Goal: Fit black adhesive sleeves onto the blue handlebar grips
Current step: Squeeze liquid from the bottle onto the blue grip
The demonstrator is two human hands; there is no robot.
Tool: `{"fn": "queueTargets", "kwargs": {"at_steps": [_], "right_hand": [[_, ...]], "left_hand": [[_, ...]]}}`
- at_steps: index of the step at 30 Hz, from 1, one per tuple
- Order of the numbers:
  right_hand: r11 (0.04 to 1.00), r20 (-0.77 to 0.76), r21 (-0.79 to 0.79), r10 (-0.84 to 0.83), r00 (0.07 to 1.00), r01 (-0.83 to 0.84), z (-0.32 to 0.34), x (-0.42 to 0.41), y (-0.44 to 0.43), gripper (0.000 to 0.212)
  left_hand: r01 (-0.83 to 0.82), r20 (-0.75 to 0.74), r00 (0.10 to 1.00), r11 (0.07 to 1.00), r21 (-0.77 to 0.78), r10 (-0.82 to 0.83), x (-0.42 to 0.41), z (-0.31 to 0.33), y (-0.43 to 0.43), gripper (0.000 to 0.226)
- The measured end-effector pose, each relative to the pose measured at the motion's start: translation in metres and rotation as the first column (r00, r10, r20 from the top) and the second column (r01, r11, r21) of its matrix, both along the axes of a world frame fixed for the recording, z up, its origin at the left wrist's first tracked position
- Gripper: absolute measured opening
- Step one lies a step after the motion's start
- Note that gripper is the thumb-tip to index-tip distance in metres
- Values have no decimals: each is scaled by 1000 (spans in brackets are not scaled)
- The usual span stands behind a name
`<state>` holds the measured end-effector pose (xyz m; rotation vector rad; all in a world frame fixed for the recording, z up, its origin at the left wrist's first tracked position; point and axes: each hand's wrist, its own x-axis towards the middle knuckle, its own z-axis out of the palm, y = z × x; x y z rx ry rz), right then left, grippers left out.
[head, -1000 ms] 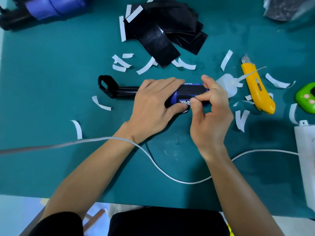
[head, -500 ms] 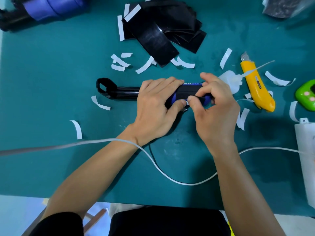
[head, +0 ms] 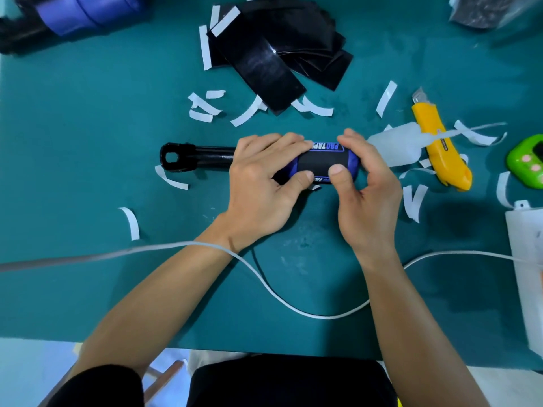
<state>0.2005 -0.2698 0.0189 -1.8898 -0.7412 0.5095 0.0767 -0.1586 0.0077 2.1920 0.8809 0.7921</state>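
Observation:
A blue handlebar grip [head: 351, 160] with white and black lettering lies sideways on the green mat [head: 88, 142], on a black bar [head: 202, 157] with a clamp end at the left. A black adhesive sleeve [head: 321, 163] is wrapped around the grip's middle. My left hand [head: 261, 180] grips the left part of the grip, thumb at the sleeve's near edge. My right hand [head: 364, 189] curls round the grip's right end, thumb pressing on the sleeve. A pile of black sleeves [head: 279, 51] lies behind.
Several white backing strips [head: 202, 108] litter the mat. A yellow utility knife [head: 437, 145] and a white squeeze bottle [head: 393, 146] lie right of my hands, with a green gadget [head: 526, 165] and a white box [head: 529, 259] beyond. A white cable [head: 293, 306] crosses the front. More blue grips [head: 82, 10] sit far left.
The grip has been rolled so the black sleeve now faces up. My right thumb moved from pinching the sleeve's edge to pressing on top of it.

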Motion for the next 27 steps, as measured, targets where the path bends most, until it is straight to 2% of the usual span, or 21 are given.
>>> {"fn": "queueTargets", "kwargs": {"at_steps": [13,17,20,21,25,26,27], "right_hand": [[998,5,52,-41,999,41,0,-3,4,34],[997,15,66,-26,1000,25,-3,-2,3,32],[998,28,64,-21,999,19,-5,1,2,32],[998,33,62,-20,999,18,-5,1,3,32],[999,-17,46,-12,1000,13,5,6,3,32],[997,-4,59,-46,999,46,10,11,-1,32],[993,71,76,-92,993,86,14,20,-7,35]], "left_hand": [[-83,40,996,995,-60,86,6,-2,-6,26],[-39,-33,999,999,35,40,7,3,-4,30],[60,-208,977,990,125,-33,6,2,1,60],[92,-244,968,983,161,-51,5,0,3,63],[118,-230,971,973,197,-71,3,-7,9,55],[121,-227,971,973,198,-74,2,-7,8,55],[121,-225,972,972,200,-74,2,-7,8,55]]}}
